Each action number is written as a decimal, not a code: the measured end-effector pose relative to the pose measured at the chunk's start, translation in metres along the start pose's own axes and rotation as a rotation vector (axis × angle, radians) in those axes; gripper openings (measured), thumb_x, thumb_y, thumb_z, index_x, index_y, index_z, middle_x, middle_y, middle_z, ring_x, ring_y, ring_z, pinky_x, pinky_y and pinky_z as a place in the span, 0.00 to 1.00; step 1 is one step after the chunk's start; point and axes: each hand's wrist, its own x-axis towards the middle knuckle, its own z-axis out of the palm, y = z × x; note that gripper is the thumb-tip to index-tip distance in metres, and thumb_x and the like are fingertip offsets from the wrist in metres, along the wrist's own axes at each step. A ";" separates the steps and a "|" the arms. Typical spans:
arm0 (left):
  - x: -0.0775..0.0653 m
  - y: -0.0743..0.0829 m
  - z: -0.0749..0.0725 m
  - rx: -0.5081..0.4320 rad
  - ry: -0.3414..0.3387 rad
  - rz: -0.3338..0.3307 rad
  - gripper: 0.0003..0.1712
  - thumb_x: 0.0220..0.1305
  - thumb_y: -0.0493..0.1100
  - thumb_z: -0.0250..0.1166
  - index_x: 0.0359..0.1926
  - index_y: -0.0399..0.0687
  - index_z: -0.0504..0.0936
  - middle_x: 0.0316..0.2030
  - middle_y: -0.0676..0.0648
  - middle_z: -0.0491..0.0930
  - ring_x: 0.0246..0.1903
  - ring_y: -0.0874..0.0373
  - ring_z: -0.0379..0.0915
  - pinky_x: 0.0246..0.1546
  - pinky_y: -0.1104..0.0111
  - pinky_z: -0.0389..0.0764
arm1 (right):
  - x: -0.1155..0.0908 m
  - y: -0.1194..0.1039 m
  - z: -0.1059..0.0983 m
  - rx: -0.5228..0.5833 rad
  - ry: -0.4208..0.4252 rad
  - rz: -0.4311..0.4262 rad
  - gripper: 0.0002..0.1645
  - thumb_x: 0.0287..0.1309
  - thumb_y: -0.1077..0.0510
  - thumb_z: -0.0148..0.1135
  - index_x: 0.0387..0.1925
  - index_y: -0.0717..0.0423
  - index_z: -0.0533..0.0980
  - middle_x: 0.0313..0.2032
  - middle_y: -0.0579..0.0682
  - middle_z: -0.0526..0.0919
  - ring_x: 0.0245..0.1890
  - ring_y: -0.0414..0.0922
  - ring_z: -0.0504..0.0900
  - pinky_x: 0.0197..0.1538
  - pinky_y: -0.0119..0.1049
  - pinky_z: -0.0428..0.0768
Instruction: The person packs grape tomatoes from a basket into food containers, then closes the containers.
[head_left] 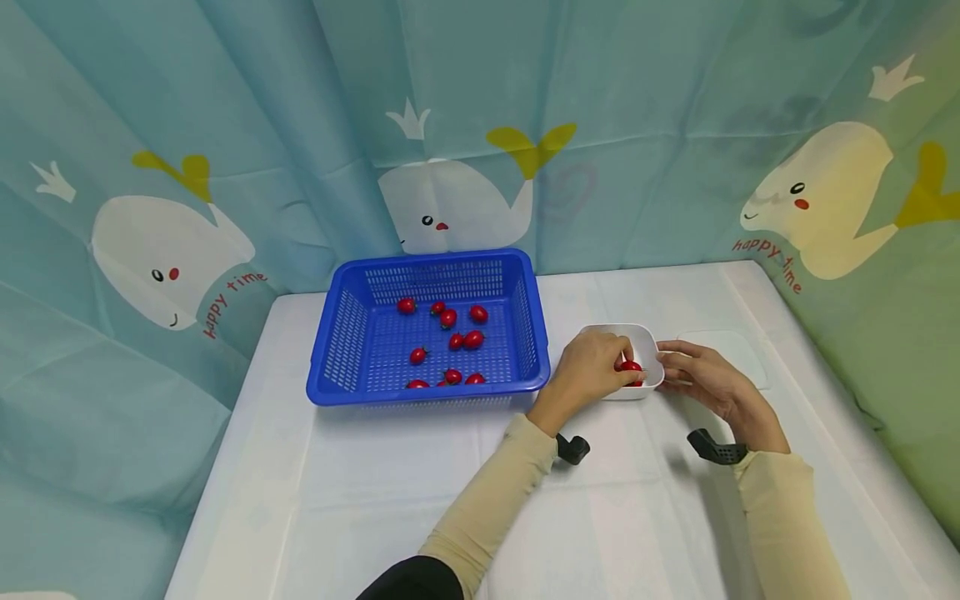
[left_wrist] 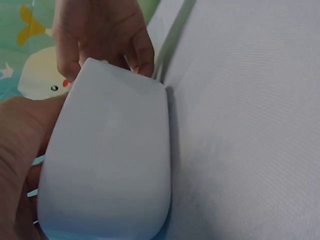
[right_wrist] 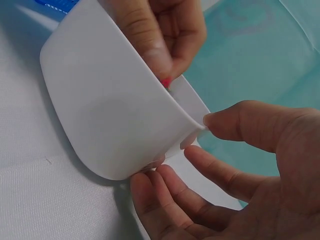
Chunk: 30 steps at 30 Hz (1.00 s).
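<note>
My left hand point(head_left: 588, 368) reaches into a small white plastic container point(head_left: 649, 340) and pinches a red cherry tomato point(head_left: 632, 367) inside it. A bit of red tomato point(right_wrist: 166, 81) shows under the left fingertips in the right wrist view. My right hand point(head_left: 711, 385) holds the container's right end, its thumb at the rim and several fingers against the outer wall. In the left wrist view, the container's outer side point(left_wrist: 110, 150) hides its contents. To the left, a blue plastic basket point(head_left: 427, 398) holds several cherry tomatoes point(head_left: 447, 318).
A flat white lid point(head_left: 731, 354) lies on the white-covered table point(head_left: 405, 500), right of the container and partly behind the right hand. A blue-green curtain point(head_left: 630, 167) printed with whales hangs behind and beside the table.
</note>
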 end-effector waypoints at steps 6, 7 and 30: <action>0.000 0.001 0.002 0.038 -0.032 -0.002 0.17 0.63 0.68 0.71 0.37 0.64 0.84 0.26 0.65 0.81 0.30 0.70 0.71 0.50 0.75 0.72 | -0.001 0.001 0.001 0.011 0.001 -0.009 0.36 0.77 0.53 0.56 0.75 0.67 0.57 0.43 0.37 0.82 0.44 0.35 0.84 0.50 0.31 0.85; 0.001 0.001 0.002 0.040 -0.037 -0.006 0.17 0.63 0.68 0.71 0.36 0.64 0.83 0.26 0.65 0.80 0.30 0.70 0.70 0.50 0.75 0.72 | -0.001 0.001 0.001 0.010 0.001 -0.011 0.36 0.77 0.53 0.56 0.75 0.68 0.57 0.43 0.37 0.82 0.44 0.35 0.84 0.49 0.31 0.85; -0.003 0.009 -0.004 0.057 -0.035 -0.037 0.17 0.64 0.66 0.71 0.42 0.64 0.85 0.32 0.64 0.82 0.36 0.70 0.76 0.55 0.72 0.74 | 0.000 0.001 0.002 0.000 0.006 -0.010 0.37 0.77 0.52 0.56 0.75 0.69 0.57 0.45 0.38 0.81 0.45 0.35 0.84 0.50 0.30 0.85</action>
